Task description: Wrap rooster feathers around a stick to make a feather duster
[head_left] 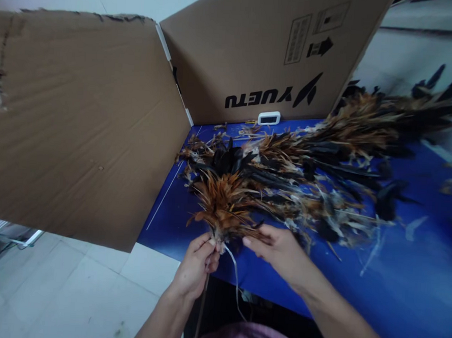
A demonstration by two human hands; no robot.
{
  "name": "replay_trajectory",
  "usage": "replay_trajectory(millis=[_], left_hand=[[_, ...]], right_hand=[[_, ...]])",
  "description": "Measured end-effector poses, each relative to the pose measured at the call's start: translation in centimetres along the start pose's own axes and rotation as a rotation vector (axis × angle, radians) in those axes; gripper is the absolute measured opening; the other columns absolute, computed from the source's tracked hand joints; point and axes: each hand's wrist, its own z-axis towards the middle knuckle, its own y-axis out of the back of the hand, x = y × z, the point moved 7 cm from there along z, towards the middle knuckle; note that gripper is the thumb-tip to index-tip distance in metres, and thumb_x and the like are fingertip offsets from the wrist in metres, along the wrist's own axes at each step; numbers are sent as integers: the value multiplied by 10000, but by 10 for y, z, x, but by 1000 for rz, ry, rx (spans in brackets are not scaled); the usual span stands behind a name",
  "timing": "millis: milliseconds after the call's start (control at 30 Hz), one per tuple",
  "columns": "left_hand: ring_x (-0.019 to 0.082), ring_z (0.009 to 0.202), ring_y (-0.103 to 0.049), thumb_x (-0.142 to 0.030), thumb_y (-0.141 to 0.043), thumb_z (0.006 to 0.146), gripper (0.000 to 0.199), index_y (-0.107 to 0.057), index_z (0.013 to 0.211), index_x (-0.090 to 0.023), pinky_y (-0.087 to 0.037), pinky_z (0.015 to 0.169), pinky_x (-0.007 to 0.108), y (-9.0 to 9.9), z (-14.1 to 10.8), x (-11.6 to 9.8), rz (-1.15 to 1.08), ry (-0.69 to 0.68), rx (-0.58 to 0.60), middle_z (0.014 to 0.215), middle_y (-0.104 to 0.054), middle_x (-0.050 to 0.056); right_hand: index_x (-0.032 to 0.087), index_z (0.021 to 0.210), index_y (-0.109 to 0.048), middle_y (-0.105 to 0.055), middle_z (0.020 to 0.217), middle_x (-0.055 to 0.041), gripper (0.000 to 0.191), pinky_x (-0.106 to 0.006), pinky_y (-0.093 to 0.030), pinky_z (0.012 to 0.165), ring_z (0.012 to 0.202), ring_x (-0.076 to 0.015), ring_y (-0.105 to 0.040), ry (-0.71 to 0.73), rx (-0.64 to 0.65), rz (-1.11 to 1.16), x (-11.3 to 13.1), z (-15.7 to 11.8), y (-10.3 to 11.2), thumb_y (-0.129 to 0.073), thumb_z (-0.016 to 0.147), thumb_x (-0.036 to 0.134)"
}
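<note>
A bundle of orange-brown and black feathers (224, 199) stands fanned out at the front edge of the blue table. My left hand (199, 264) pinches its base, where the quills come together. A pale string (235, 266) hangs from that base down past the table's edge. My right hand (278, 251) is at the right side of the bundle, its thumb and fingers closed round the tip of a brown feather. Behind and to the right lie long heaps of loose brown, black and grey feathers (315, 205).
Upright cardboard panels stand at the left (79, 129) and back (256, 53). A small white device with a dark display (269, 118) sits against the back panel. The blue table (414, 287) reaches to the right; pale floor tiles (99, 289) show at lower left.
</note>
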Motion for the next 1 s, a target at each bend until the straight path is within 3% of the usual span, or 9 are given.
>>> replay_trajectory(millis=[100, 200, 300, 433, 500, 667, 767, 900, 1000], left_hand=[[16, 464, -246, -274, -674, 713, 220, -514, 698, -123, -118, 420, 176, 7, 1, -5, -3, -17, -19, 685, -490, -8], [14, 466, -260, -258, -672, 707, 208, -516, 690, -122, -139, 421, 168, 14, 1, -10, 1, -34, -44, 687, -491, -10], [14, 464, -273, -247, -687, 683, 215, -510, 676, -124, -153, 419, 164, 18, 2, -13, 0, -43, -70, 669, -484, -17], [16, 461, -270, -237, -696, 671, 225, -500, 664, -127, -152, 416, 166, 21, 2, -18, -16, -59, -89, 659, -488, -17], [18, 467, -276, -231, -688, 685, 211, -506, 668, -125, -159, 417, 166, 24, 1, -22, -24, -77, -96, 663, -490, -16], [25, 480, -311, -212, -686, 686, 190, -517, 681, -126, -184, 417, 161, 37, -5, -32, -44, -120, -154, 672, -503, -12], [27, 484, -327, -218, -698, 676, 199, -522, 682, -125, -204, 422, 156, 45, -9, -36, -55, -131, -200, 658, -503, -14], [27, 481, -322, -228, -718, 663, 225, -516, 665, -127, -221, 425, 158, 53, -14, -41, -76, -158, -250, 644, -501, -18], [26, 478, -320, -233, -726, 655, 226, -526, 671, -127, -223, 425, 162, 57, -17, -43, -86, -163, -266, 648, -502, -16]], right_hand=[[209, 786, -705, -667, 686, -37, 229, -295, -433, 590, 625, -187, -582, 83, -130, -210, 4, -6, 44, -683, 647, 390], [245, 825, -687, -680, 733, -39, 223, -307, -451, 613, 654, -200, -611, 107, -115, -522, -5, -18, 67, -589, 747, 429], [260, 810, -661, -669, 750, -35, 197, -307, -452, 588, 633, -196, -605, 181, -74, -811, -15, -32, 67, -598, 742, 434], [252, 723, -593, -636, 764, -29, 78, -306, -454, 638, 717, -198, -610, 357, -68, -1013, -18, -41, 52, -555, 773, 298], [242, 684, -553, -605, 715, -23, 152, -302, -445, 635, 696, -187, -597, 399, -55, -1090, -17, -38, 51, -481, 818, 245], [177, 870, -617, -605, 840, -104, 232, -397, -430, 753, 810, -260, -550, 537, -275, -1392, 13, -22, 67, -385, 855, 175], [147, 1000, -632, -611, 916, -117, 283, -402, -417, 792, 870, -267, -527, 652, -242, -1425, 31, -13, 53, -400, 839, 123], [197, 926, -659, -623, 880, -80, 249, -364, -411, 787, 860, -223, -535, 744, 0, -1347, 44, -3, 4, -435, 847, 122], [214, 906, -661, -624, 870, -72, 238, -351, -400, 778, 852, -215, -528, 755, 75, -1356, 51, 11, -25, -446, 853, 126]])
